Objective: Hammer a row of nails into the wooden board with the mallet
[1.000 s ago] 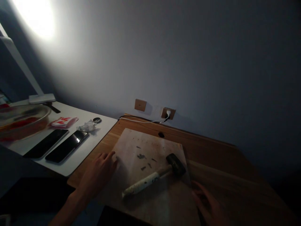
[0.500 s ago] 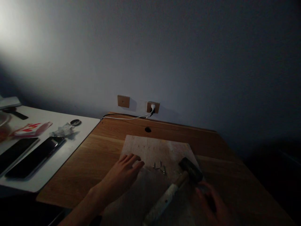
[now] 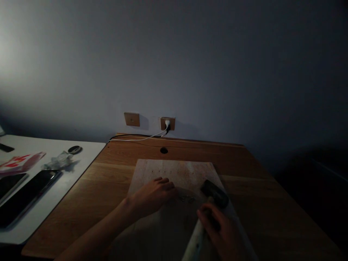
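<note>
A pale wooden board bears a row of small dark dots near its far edge. Several small metal pieces, nails or screws, lie loose near its middle, blurred. My left hand is over the board just left of them, fingers curled down and together; its fingertips are hidden, so I cannot make out what is in them. On the right, a hammer with a dark head and light, worn handle lies slanted over the board. My right hand is closed round the handle just below the head.
The board rests on a wooden table against a wall. Cables run to a wall socket, near a round hole in the tabletop. On a white table at left are a phone, a red-and-white packet and crumpled plastic.
My left hand has moved right, towards the small metal pieces, its fingers more curled. My right hand has come from beside the hammer onto its handle. The view has shifted slightly.
</note>
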`<state>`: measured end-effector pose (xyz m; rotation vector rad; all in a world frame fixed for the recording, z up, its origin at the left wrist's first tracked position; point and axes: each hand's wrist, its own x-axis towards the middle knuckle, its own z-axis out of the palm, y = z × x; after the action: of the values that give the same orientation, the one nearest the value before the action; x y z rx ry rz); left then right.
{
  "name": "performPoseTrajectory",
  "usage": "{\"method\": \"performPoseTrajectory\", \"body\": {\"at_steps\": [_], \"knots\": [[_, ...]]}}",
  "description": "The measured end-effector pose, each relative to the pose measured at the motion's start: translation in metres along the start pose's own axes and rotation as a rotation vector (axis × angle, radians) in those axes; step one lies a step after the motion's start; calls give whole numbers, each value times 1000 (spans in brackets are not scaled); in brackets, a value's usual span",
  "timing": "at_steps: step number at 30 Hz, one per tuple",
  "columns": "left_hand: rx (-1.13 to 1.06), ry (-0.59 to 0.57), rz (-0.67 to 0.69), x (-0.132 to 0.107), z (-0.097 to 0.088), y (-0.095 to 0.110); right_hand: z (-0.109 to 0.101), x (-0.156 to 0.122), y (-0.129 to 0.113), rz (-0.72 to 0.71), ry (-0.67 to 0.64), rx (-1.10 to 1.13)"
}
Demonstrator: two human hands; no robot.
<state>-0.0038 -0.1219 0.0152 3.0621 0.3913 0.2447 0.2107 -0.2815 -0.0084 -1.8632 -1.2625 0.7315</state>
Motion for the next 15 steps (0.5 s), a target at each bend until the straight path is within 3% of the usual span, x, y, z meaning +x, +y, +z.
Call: {"method": "performPoseTrajectory", "body": {"at_steps": [6, 12, 15], "knots": [[9, 25, 38, 7, 3, -2, -23, -10, 35, 133, 10, 271], [96, 5, 70, 17, 3, 2, -39, -10, 20, 326, 138, 413], [72, 25, 58, 18, 6, 0, -34, -9, 20, 378, 104, 492]]}}
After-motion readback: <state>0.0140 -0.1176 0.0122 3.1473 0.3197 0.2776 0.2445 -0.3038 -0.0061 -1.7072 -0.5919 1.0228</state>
